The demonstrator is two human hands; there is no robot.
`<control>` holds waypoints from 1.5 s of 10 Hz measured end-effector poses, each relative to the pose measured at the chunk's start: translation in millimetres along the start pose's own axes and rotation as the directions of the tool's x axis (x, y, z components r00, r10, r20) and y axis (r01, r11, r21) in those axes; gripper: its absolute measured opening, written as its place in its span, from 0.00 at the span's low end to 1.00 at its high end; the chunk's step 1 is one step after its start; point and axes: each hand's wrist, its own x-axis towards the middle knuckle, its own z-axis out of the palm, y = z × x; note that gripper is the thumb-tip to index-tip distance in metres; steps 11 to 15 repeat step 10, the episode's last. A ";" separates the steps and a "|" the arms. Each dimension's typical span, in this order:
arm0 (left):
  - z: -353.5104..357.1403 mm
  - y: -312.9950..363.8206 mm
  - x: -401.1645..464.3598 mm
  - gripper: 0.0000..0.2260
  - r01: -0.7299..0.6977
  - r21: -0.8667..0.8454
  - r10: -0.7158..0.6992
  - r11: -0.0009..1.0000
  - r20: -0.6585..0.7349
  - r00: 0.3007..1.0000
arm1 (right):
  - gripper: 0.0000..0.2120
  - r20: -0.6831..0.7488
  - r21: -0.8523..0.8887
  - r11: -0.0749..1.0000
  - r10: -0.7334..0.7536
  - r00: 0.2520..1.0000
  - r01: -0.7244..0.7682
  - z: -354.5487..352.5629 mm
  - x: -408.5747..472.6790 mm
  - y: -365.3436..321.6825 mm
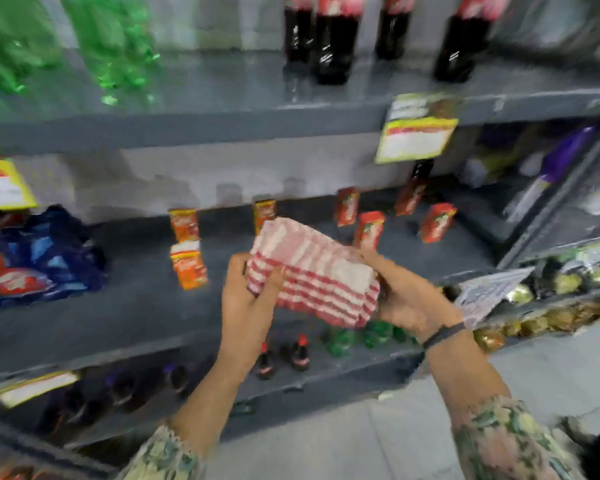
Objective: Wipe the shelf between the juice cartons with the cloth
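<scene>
I see the cloth (pixel 314 271), red-and-white striped and folded, held up in front of the grey shelf (pixel 136 299) and not touching it. My left hand (pixel 248 299) is closed on the cloth's left edge, thumb over the top; my right hand (pixel 407 296) is closed on its right edge. Behind the cloth, orange juice cartons (pixel 187 247) stand to its left and red cartons (pixel 371 228) to its right.

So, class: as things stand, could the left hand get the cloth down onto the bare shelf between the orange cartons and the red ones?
Probably yes. The left hand and right hand hold the folded cloth in front of the shelf. A gap lies open between the orange cartons and red cartons; one carton stands behind it.
</scene>
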 end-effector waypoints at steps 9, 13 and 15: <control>294.1 216.8 153.3 0.01 -0.660 0.751 0.590 -0.017 0.540 0.600 | 0.12 -0.152 -0.984 0.159 -0.985 -0.087 -0.079 -148.2 -43.8 -295.0; 276.3 236.6 167.2 0.11 -0.698 0.715 0.843 -0.021 0.389 0.372 | 0.06 -0.095 -0.820 -0.100 -0.947 -0.306 0.564 -105.3 -115.8 -313.5; 276.3 236.6 167.2 0.11 -0.698 0.715 0.843 -0.021 0.389 0.372 | 0.06 -0.095 -0.820 -0.100 -0.947 -0.306 0.564 -105.3 -115.8 -313.5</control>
